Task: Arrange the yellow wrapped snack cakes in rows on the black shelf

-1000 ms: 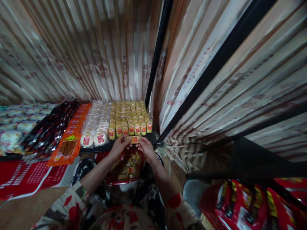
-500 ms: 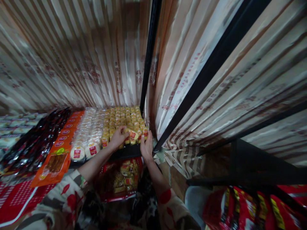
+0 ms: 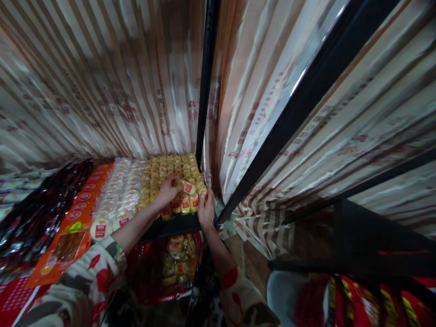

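Note:
My left hand pinches a small yellow snack packet with a red label, lifted a little over the shelf rows. Beneath it stand tight rows of the same yellow packets, with several labelled ones along the front edge. At the right end of these rows is my right hand, its fingers against the outermost packet; whether it grips that packet is hard to see. Below the shelf edge, a red basket holds more yellow packets in a loose heap.
Left of the yellow rows lie clear-wrapped round white snacks, orange packs and dark shiny packs. A black post and a slanting black bar stand before the pleated curtain. Red bags are at lower right.
The view has shifted slightly. My left hand holds its packet higher above the front row, where more red labels now show. My right hand stays at the right end.

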Available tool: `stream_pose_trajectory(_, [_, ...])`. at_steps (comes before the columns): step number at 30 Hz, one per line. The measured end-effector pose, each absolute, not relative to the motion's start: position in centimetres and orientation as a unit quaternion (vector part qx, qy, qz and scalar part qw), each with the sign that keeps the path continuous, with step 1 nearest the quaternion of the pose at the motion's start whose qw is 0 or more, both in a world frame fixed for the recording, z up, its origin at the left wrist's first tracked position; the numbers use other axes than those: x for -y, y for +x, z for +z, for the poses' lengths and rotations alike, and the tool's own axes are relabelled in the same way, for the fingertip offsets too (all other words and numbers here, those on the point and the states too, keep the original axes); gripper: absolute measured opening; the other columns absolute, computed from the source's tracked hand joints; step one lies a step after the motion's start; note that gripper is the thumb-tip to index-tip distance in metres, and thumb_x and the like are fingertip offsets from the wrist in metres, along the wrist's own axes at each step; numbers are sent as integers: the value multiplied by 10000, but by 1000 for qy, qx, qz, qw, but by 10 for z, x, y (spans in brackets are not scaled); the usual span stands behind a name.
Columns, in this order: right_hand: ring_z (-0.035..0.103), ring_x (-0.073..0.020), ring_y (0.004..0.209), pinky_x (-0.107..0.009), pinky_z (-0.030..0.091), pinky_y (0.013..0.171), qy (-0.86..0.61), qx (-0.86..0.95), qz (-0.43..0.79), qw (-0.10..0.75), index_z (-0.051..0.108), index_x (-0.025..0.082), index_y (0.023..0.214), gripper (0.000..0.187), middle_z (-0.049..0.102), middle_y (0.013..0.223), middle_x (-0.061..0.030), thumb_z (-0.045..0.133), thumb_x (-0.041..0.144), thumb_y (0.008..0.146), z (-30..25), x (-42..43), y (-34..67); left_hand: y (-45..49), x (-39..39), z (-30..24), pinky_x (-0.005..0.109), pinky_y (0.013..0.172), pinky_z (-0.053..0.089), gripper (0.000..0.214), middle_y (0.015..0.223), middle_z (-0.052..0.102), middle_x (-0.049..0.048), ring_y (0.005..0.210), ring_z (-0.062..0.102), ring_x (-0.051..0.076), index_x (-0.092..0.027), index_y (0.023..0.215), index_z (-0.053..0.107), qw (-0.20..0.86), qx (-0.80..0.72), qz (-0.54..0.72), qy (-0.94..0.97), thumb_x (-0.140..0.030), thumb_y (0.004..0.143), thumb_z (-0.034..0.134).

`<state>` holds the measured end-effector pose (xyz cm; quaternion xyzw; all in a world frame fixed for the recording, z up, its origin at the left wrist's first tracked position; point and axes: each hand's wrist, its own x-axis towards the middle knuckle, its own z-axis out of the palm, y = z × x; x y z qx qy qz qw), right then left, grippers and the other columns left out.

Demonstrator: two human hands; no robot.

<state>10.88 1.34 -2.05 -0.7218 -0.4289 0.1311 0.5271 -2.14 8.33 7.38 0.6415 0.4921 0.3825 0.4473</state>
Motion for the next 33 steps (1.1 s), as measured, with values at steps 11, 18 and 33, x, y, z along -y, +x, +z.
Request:
stream_pose_trajectory(11, [467,-245,1173,-410,322,993,-739,376,183,528,421,145,1297,572,500,1285,-135,324,500,859,-16,-39,119,-17,-100,81,220,563,398,224,673,548,-19,604,505,115,-164,840,554,454,-504,387,625,-259,640,592])
stream_pose_trajectory(18, [472,-232,1171,-377,345,983,-726,405,213,513,401,180,1320,589,509,1284,-106,386,512,833,-9,-50,124,-4,-112,88,220,568,409,257,701,574,-6,617,521,119,-153,912,567,451,-495,366,646,-218,664,562])
stream_pose_trajectory(33, [510,-202,1134,-335,374,971,-716,473,108,501,422,174,1304,501,528,1271,-97,373,411,866,-22,-49,115,68,-163,100,303,897,416,394,1064,618,54,966,565,186,-201,1111,584,213,-413,271,843,-107,741,484])
